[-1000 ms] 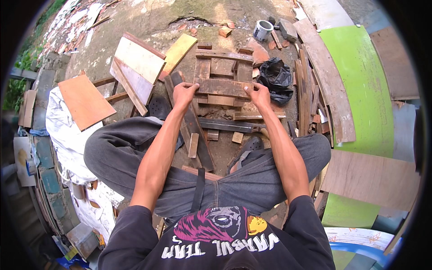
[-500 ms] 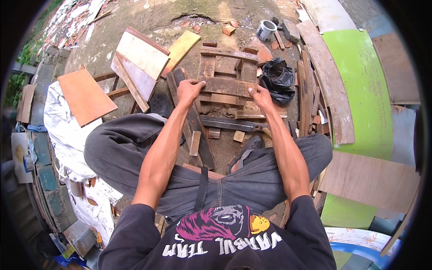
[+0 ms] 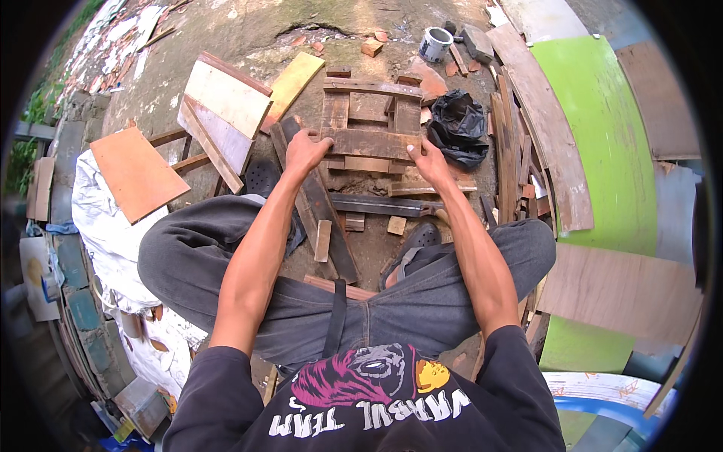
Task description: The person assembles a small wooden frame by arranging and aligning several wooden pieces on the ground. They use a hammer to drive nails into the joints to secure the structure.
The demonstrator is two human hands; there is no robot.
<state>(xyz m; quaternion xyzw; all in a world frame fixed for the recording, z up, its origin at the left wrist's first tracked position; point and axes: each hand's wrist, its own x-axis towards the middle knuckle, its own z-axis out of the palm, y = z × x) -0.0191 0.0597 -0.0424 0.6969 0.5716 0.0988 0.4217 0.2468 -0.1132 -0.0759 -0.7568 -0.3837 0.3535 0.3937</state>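
Note:
In front of my legs stands a small slatted wooden frame [image 3: 337, 113] of rough brown boards. My left hand [image 3: 305, 153] is closed on the left end of its near slat [image 3: 369, 143], thumb on top. My right hand [image 3: 431, 161] grips that slat's right end the same way. The undersides of my fingers are hidden. Just nearer than the frame lie a long dark metal bar [image 3: 376, 204] and a short plank [image 3: 433, 187]. A dark plank [image 3: 331, 222] slants past my left forearm, with a small wood block [image 3: 323, 241] on it.
A crumpled black plastic bag [image 3: 458, 128] sits right of the frame, with a paint can [image 3: 435, 45] farther back. Wood strips [image 3: 506, 151] and a green panel [image 3: 602, 135] line the right. Left are an orange-brown board [image 3: 139, 173], a pale panel assembly [image 3: 226, 105] and white sheeting [image 3: 105, 218].
The view has shifted slightly, so most things appear a little farther left. Both hands keep their hold on the slat, and the frame stays in about the same place among its surroundings.

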